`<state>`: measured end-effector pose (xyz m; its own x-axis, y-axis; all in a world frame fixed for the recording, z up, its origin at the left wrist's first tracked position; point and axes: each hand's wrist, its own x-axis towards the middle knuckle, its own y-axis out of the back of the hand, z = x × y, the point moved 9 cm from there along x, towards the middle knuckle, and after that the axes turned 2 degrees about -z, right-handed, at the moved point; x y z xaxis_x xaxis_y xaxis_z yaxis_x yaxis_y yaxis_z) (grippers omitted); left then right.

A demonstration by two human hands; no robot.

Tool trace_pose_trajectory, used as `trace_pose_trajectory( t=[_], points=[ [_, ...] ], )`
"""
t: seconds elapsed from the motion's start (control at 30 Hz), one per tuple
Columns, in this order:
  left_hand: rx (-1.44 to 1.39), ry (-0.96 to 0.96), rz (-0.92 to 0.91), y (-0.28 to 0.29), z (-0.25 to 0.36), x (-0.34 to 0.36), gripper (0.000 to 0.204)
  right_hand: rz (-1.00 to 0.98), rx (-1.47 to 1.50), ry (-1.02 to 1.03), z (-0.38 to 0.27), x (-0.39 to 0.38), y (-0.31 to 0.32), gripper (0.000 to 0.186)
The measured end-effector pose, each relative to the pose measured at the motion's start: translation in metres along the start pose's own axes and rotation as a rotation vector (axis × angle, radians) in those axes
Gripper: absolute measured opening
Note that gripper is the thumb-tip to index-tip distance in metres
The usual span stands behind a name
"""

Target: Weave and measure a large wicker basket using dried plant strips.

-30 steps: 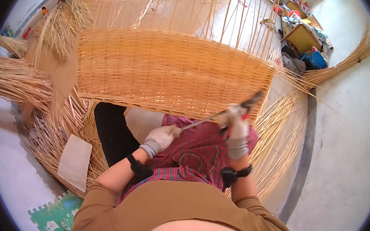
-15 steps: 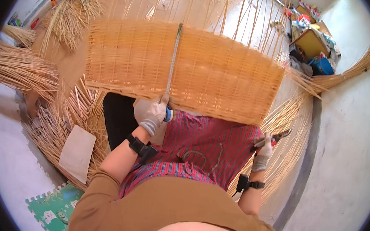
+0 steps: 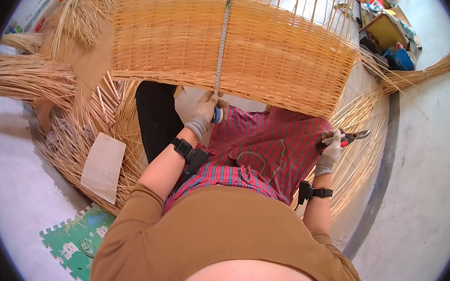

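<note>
A wide woven wicker panel (image 3: pixel 280 54) stands in front of me, with long loose stakes rising from its far edge. Across its height lies a tape measure's blade (image 3: pixel 221 54), running down to my left hand (image 3: pixel 205 108). That gloved hand is closed on the blue tape measure case (image 3: pixel 217 114) at the panel's near edge. To the right, over my striped apron (image 3: pixel 257 138), my gloved right hand (image 3: pixel 332 149) grips red-handled pruning shears (image 3: pixel 355 136), their blades pointing right, below the panel's right corner. How far the blades are apart I cannot tell.
Bundles of wicker rods (image 3: pixel 32 82) lie on the left, with short cut sticks (image 3: pixel 105 100) and a beige board (image 3: pixel 103 167). A green foam mat (image 3: pixel 74 240) is at lower left. Another rod bundle (image 3: pixel 428 75) leans at the right wall, near a cluttered cabinet (image 3: pixel 387 31).
The panel appears higher in the picture, and both hands appear slightly up and to the right. The tape still lies across the weave, and the shears stay in my right hand.
</note>
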<state>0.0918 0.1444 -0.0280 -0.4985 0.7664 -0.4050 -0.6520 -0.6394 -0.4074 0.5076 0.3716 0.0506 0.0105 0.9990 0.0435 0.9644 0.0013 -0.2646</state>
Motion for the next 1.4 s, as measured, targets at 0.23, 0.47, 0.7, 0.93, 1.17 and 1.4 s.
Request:
trace_pose_trajectory(
  t=[0.23, 0.47, 0.7, 0.93, 1.17, 1.4],
  points=[
    [0.055, -0.031, -0.023, 0.005, -0.008, 0.008, 0.026, 0.021, -0.053, 0.112, -0.008, -0.012, 0.001, 0.045],
    [0.042, -0.114, -0.029, 0.010, -0.005, 0.005, 0.027, -0.153, -0.779, 0.109, -0.038, -0.027, -0.043, 0.066],
    [0.110, -0.614, 0.210, 0.040, 0.137, -0.028, 0.021, -0.851, -1.292, 0.629, -0.142, -0.028, -0.280, 0.079],
    [0.445, -0.964, 0.373, 0.032, 0.332, 0.018, 0.023, -1.247, -1.459, 0.394, -0.135, -0.003, -0.517, 0.071],
    [0.690, -0.813, 0.305, 0.020, 0.336, 0.040, 0.021, -1.581, -1.828, 0.350, -0.099, 0.008, -0.595, 0.073],
    [0.368, -0.827, 0.213, 0.022, 0.322, 0.055, 0.019, -1.562, -1.970, 0.075, -0.091, -0.011, -0.611, 0.062]
  ],
)
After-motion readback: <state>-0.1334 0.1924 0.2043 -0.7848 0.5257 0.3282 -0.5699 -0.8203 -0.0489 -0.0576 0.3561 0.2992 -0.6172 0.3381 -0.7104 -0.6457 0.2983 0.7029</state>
